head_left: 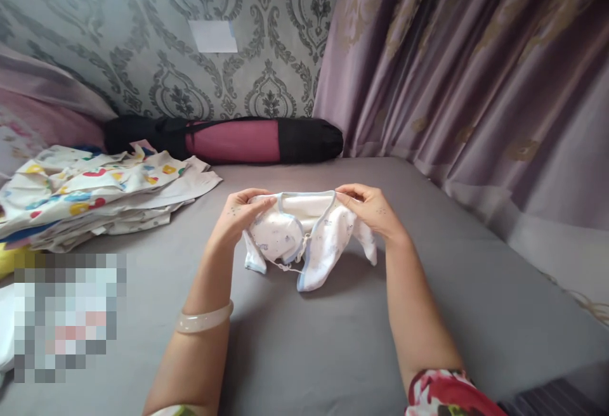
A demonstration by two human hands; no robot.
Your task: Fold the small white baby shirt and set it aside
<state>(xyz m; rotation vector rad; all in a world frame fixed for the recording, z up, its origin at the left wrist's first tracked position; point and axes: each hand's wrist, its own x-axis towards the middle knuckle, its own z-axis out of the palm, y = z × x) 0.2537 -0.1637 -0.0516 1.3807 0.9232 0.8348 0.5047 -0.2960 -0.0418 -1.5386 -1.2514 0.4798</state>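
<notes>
We pinch the small white jacket [324,245] at its shoulders, left hand [242,212] and right hand [372,208] equally near, its long axis running crosswise between them.

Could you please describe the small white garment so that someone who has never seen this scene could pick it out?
Start at the broad grey sheet. Near its middle, the left hand and right hand pinch the small white garment by its upper edge. Its pale blue edging and thin ties set it apart from the colourfully printed cloth pile at far left.
</notes>
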